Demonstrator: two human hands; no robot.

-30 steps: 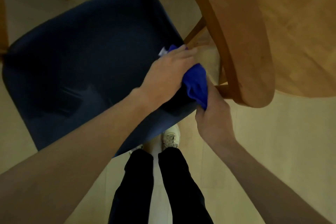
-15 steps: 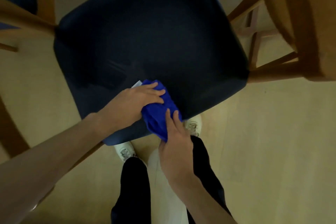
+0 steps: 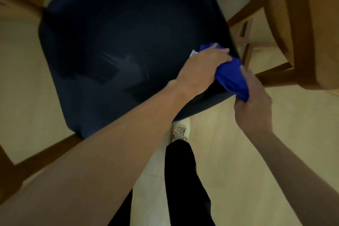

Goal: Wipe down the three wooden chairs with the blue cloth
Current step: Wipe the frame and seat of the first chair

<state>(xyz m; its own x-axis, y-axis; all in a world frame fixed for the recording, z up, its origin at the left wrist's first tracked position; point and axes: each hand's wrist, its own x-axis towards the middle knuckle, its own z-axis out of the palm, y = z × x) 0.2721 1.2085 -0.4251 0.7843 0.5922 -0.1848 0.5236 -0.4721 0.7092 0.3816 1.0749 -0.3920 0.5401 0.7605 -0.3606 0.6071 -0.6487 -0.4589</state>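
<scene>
Head view: we see the blue cloth (image 3: 231,77) bunched at the right front corner of the chair seat (image 3: 128,46), draped over the seat's edge. The left hand (image 3: 203,69) lies on top of the cloth, its fingers spread over the upper part and pressing it against the dark seat. The right hand (image 3: 254,104) grasps the lower end of the cloth, where it hangs past the seat edge, with fingers curled round the fabric. A small white tag (image 3: 193,53) shows at the cloth's far edge, just beside the left hand. The seat is dark navy and set on a wooden frame; a wooden rail (image 3: 36,158) runs below its near left side. To the right, we note a second wooden chair (image 3: 300,24) close to the first, its legs and rungs near the cloth. Below the hands we see a dark trouser leg (image 3: 183,180) and a white shoe (image 3: 180,129) on the pale floor (image 3: 238,161).
</scene>
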